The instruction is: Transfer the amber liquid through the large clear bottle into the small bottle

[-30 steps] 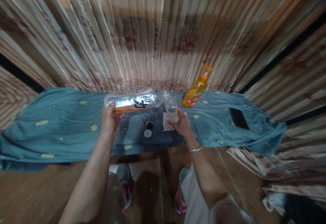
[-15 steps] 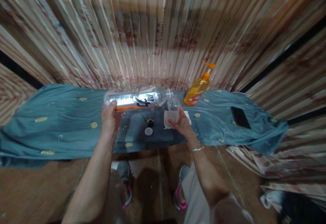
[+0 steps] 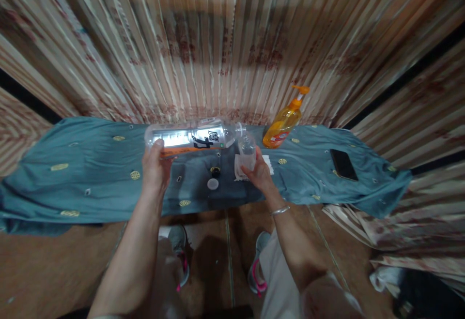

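There it was, live: my left hand (image 3: 156, 166) gripped the large bottle (image 3: 191, 138), tipped almost level over the cloth-covered tabletop (image 3: 101, 164), its mouth right at the small clear container (image 3: 247, 145) that my right hand (image 3: 260, 171) clasped. Rims touching? I couldn't tell. Uncapping looked done: a black cap (image 3: 215, 172) and a white lid (image 3: 212, 184) lay side by side, neither put back. Whether anything flowed across, and how much remained, I couldn't make out.
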`<state>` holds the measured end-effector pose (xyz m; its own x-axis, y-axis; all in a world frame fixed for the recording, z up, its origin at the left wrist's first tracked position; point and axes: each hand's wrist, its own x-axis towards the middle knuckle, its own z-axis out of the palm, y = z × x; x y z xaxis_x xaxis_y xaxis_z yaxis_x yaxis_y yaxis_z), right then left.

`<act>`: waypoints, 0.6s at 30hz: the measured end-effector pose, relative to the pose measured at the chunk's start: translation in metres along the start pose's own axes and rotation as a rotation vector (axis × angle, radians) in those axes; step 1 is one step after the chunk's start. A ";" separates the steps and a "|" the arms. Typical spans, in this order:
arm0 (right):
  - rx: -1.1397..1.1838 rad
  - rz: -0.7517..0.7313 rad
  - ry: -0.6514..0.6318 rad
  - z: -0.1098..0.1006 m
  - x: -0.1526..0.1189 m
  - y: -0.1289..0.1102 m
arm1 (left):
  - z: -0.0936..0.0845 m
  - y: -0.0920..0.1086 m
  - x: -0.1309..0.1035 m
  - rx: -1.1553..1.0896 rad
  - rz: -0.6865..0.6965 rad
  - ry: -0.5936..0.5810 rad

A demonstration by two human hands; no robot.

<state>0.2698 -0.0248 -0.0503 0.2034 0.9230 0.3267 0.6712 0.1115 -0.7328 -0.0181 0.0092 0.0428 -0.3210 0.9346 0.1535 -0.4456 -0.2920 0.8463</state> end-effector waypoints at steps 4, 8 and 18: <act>-0.017 -0.027 0.005 -0.002 0.001 0.000 | -0.001 0.003 -0.001 0.025 0.014 -0.016; -0.034 -0.021 -0.001 -0.003 0.001 -0.004 | -0.005 0.001 0.000 0.046 -0.016 0.000; -0.054 -0.043 -0.013 -0.001 0.000 0.000 | -0.007 0.005 -0.001 0.067 -0.041 0.019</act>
<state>0.2707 -0.0255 -0.0498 0.1647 0.9223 0.3496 0.7170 0.1314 -0.6846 -0.0259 0.0052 0.0431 -0.3200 0.9411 0.1090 -0.4015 -0.2389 0.8841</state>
